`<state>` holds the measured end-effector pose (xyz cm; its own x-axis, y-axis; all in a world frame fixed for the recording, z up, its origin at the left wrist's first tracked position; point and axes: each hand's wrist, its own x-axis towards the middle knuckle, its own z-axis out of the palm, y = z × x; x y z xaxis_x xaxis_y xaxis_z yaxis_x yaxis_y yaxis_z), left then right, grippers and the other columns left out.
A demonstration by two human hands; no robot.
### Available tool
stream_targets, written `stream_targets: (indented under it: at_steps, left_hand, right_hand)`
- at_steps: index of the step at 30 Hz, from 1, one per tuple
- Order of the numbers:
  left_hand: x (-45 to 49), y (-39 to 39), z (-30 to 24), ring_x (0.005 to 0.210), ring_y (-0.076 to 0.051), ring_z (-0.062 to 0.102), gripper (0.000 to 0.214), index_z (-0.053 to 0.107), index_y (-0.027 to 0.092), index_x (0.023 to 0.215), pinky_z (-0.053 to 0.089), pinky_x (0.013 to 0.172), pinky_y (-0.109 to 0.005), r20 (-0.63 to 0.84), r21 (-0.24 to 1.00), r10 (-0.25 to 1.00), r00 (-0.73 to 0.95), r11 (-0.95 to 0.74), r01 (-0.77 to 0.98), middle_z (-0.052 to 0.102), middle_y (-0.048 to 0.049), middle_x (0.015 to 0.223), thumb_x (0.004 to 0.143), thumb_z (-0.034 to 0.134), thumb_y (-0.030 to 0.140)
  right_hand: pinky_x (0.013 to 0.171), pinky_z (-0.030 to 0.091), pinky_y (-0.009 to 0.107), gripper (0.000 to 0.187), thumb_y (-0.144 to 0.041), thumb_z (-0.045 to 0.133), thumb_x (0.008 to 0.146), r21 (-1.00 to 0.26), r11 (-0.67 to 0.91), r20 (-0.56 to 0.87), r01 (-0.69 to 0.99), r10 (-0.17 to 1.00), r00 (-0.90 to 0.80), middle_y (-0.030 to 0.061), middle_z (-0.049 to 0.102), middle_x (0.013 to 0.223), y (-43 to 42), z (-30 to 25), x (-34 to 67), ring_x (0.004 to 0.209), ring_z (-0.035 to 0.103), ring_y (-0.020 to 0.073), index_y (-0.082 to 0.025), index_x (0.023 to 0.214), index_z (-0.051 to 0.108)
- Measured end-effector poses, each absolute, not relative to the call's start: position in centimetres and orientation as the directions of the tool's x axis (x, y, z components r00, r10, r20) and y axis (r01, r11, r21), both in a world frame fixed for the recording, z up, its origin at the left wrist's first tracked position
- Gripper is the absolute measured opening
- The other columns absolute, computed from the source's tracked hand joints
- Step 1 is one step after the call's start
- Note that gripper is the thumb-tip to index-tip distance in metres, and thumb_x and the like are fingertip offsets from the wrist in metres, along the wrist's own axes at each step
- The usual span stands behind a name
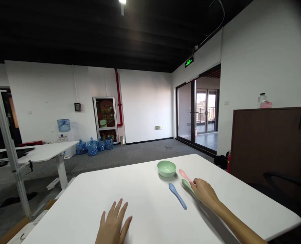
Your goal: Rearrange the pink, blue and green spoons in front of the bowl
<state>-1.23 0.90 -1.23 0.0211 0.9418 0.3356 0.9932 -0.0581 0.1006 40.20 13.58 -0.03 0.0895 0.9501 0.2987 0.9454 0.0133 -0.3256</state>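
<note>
My right hand [204,191] is closed on the handle of a pink spoon [185,175], whose bowl end points toward the far side of the table. Right beside it, partly hidden under the hand, lies a green spoon [186,185]. A blue spoon [177,196] rests a little to the left, apart from the hand. Beyond the spoons stands a light green bowl [166,169], upright. At the front of the white table [140,196], my left hand [113,222] lies palm down with its fingers spread, holding nothing.
A brown cabinet [267,142] stands to the right, with a dark chair arm [282,178] near the table edge. Several blue water bottles [92,147] are on the floor at the back left. Another white table [53,150] and a metal post [9,135] stand at left.
</note>
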Motion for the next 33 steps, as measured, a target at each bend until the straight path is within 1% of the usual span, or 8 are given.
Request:
stream_targets:
  at_steps: [8, 12, 17, 22, 25, 28, 33]
  left_hand:
    - [-1.5, 1.2, -2.2, 0.149, -0.032, 0.043, 0.051, 0.053, 0.034, 0.146, 0.041, 0.117, -0.063, 0.353, 0.096, 0.935, 0.019, -0.056, 0.994, 0.05, -0.0058, 0.159, 0.099, 0.037, 0.045]
    - [-1.4, 1.2, -1.9, 0.149, -0.033, 0.043, 0.052, 0.053, 0.033, 0.146, 0.041, 0.117, -0.064, 0.339, 0.087, 0.941, 0.019, -0.051, 0.995, 0.049, -0.006, 0.16, 0.099, 0.037, 0.045]
    - [-1.0, 0.8, -0.7, 0.15, -0.033, 0.04, 0.053, 0.052, 0.03, 0.148, 0.04, 0.119, -0.063, 0.291, 0.075, 0.957, 0.016, -0.039, 0.996, 0.046, -0.0055, 0.161, 0.1, 0.033, 0.043]
    - [-1.1, 1.1, -1.1, 0.149, -0.033, 0.042, 0.052, 0.052, 0.03, 0.147, 0.041, 0.118, -0.063, 0.298, 0.063, 0.954, 0.022, -0.042, 0.997, 0.047, -0.0057, 0.16, 0.099, 0.036, 0.042]
    - [-1.3, 1.3, -1.4, 0.149, -0.033, 0.043, 0.051, 0.052, 0.032, 0.147, 0.043, 0.117, -0.063, 0.323, 0.056, 0.946, 0.027, -0.047, 0.997, 0.048, -0.005, 0.16, 0.099, 0.037, 0.043]
    - [-1.4, 1.3, -1.5, 0.148, -0.033, 0.044, 0.051, 0.053, 0.033, 0.147, 0.044, 0.116, -0.062, 0.331, 0.051, 0.943, 0.03, -0.05, 0.997, 0.049, -0.0048, 0.159, 0.099, 0.037, 0.043]
    - [-1.4, 1.1, -1.4, 0.149, -0.034, 0.043, 0.052, 0.052, 0.031, 0.147, 0.043, 0.116, -0.064, 0.325, 0.051, 0.945, 0.037, -0.056, 0.997, 0.048, -0.0053, 0.16, 0.099, 0.037, 0.044]
  right_hand:
    - [0.059, 0.027, 0.03, 0.039, -0.034, 0.035, 0.101, -0.29, -0.049, 0.283, 0.956, 0.95, 0.135, 0.0109, 0.069, 0.082, 13.8, -1.6, 42.2, 0.071, 0.062, 0.0215, -0.02, 0.076, 0.061]
    - [0.06, 0.029, 0.031, 0.04, -0.032, 0.033, 0.1, -0.311, -0.074, 0.244, 0.947, 0.957, 0.155, 0.0109, 0.069, 0.079, 14.3, -2.5, 43.0, 0.069, 0.061, 0.0221, -0.021, 0.074, 0.06]
    - [0.06, 0.031, 0.032, 0.036, -0.028, 0.037, 0.097, -0.349, -0.111, 0.207, 0.931, 0.959, 0.192, 0.0118, 0.07, 0.079, 14.8, -3.0, 43.5, 0.068, 0.061, 0.0224, -0.02, 0.07, 0.061]
    - [0.063, 0.033, 0.031, 0.042, -0.032, 0.033, 0.1, -0.349, -0.137, 0.151, 0.927, 0.968, 0.2, 0.0138, 0.07, 0.083, 15.3, -3.4, 43.7, 0.071, 0.064, 0.0235, -0.019, 0.073, 0.063]
    - [0.063, 0.032, 0.031, 0.044, -0.034, 0.032, 0.101, -0.344, -0.156, 0.119, 0.926, 0.971, 0.207, 0.0143, 0.07, 0.085, 15.7, -3.8, 43.9, 0.073, 0.064, 0.0235, -0.018, 0.076, 0.064]
    - [0.062, 0.031, 0.03, 0.041, -0.03, 0.032, 0.1, -0.328, -0.161, 0.116, 0.931, 0.971, 0.209, 0.0139, 0.07, 0.086, 16.0, -4.2, 44.0, 0.073, 0.063, 0.0228, -0.018, 0.077, 0.064]
    - [0.061, 0.03, 0.029, 0.034, -0.028, 0.038, 0.098, -0.321, -0.159, 0.121, 0.934, 0.971, 0.207, 0.0124, 0.071, 0.088, 16.1, -4.4, 44.0, 0.072, 0.063, 0.0209, -0.018, 0.079, 0.064]
